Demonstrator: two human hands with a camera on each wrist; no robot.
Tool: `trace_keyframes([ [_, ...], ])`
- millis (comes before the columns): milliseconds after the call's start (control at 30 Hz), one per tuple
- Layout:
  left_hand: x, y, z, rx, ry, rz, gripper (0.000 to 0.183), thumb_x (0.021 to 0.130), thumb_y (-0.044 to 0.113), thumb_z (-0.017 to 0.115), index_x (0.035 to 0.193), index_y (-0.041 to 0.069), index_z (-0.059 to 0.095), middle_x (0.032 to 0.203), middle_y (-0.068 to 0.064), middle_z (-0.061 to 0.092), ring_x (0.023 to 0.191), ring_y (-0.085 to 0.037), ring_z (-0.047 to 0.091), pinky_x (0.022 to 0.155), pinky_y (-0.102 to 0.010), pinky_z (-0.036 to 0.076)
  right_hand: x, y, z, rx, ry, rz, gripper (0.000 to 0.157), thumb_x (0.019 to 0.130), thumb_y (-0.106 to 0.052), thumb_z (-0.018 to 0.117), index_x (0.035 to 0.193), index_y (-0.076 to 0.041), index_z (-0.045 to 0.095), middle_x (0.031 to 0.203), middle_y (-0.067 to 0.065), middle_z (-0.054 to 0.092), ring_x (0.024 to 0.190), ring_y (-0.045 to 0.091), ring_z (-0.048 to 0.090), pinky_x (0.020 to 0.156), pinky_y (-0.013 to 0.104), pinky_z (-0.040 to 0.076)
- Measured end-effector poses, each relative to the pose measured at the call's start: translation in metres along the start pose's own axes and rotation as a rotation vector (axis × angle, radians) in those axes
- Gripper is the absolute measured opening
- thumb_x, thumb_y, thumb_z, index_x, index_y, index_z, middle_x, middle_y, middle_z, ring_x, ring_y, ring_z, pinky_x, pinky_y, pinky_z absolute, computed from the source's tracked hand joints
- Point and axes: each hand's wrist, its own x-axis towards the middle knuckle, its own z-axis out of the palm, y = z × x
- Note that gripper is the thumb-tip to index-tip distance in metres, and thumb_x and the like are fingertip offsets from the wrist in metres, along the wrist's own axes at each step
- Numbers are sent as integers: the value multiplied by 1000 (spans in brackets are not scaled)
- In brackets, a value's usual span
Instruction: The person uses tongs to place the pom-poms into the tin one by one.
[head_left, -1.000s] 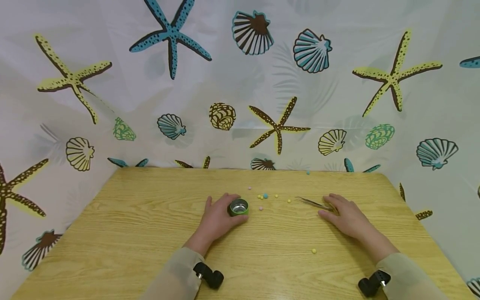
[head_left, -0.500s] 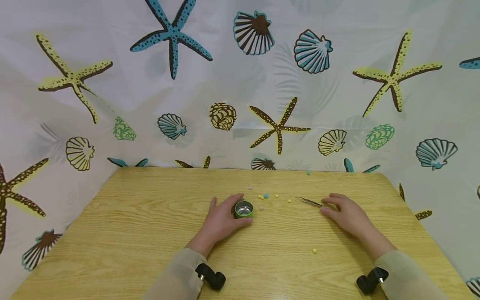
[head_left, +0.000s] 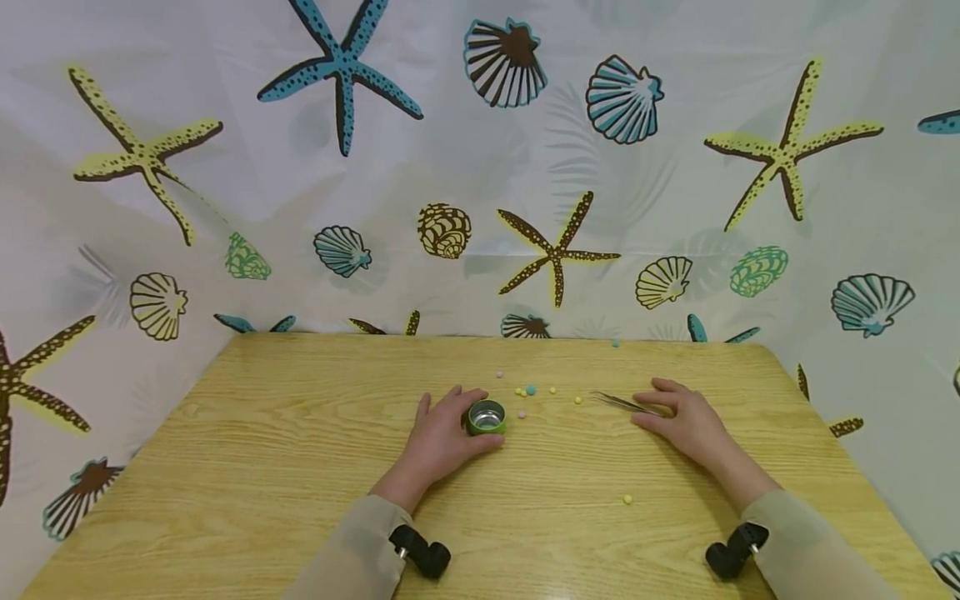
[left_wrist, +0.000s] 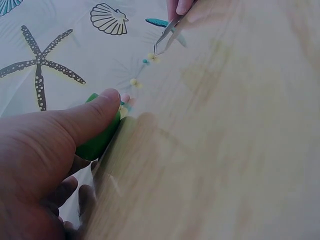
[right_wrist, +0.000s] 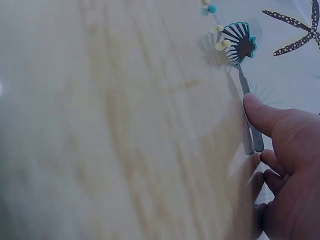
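Note:
My left hand (head_left: 441, 440) grips a small round green tin (head_left: 487, 431) with a shiny metal inside, standing upright on the wooden table. In the left wrist view the thumb presses along the side of the green tin (left_wrist: 97, 142). My right hand (head_left: 688, 423) pinches thin metal tweezers (head_left: 617, 402) between thumb and fingers, low over the table. Their bent tips point left, close to a yellow bead (head_left: 577, 401). In the right wrist view the tweezers (right_wrist: 255, 135) lie under the thumb, with the tips near the yellow beads (right_wrist: 223, 45).
Between the hands lie small beads: a blue one (head_left: 531, 390), a pink one (head_left: 522, 414), another pink one (head_left: 499, 375) and several yellow ones. One yellow bead (head_left: 627, 499) sits nearer the front, a teal one (head_left: 616, 343) at the back edge. A patterned cloth (head_left: 480, 167) hangs behind.
My left hand has shifted slightly right with the tin. My right hand has moved a little left along the tweezers, whose tips stay almost in place. The beads have not moved.

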Motion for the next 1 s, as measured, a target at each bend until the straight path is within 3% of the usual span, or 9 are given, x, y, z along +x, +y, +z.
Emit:
trace_keyframes([
  [200, -1, -1, -1, 4, 2, 1, 78, 90, 40, 95, 154, 8, 64, 156, -17, 62, 158, -43, 41, 132, -71, 6, 4, -1, 3, 35, 12, 36, 42, 104, -33, 81, 135, -5, 80, 168, 30, 43, 157, 60, 26, 125, 77, 20],
  [533, -1, -1, 1, 1, 4, 5, 76, 90, 38, 95, 152, 7, 65, 157, -16, 62, 158, -44, 42, 131, -71, 7, 6, -3, 7, 49, 59, 83, 29, 104, -26, 81, 123, -5, 85, 165, 28, 48, 156, 56, 34, 126, 72, 27],
  [833, -1, 0, 0, 1, 5, 3, 75, 91, 38, 95, 153, 7, 65, 157, -16, 61, 158, -43, 41, 132, -71, 6, 1, -4, 7, 28, 158, 39, 22, 108, -20, 76, 122, -5, 84, 139, 23, 71, 135, 47, 61, 115, 64, 47],
  [1000, -1, 0, -1, -2, 9, 9, 75, 91, 38, 95, 152, 7, 66, 157, -16, 62, 158, -44, 41, 131, -72, 7, 0, -4, 4, 54, 185, 77, 25, 113, -20, 68, 130, -3, 77, 131, 21, 73, 128, 44, 65, 110, 61, 50],
])
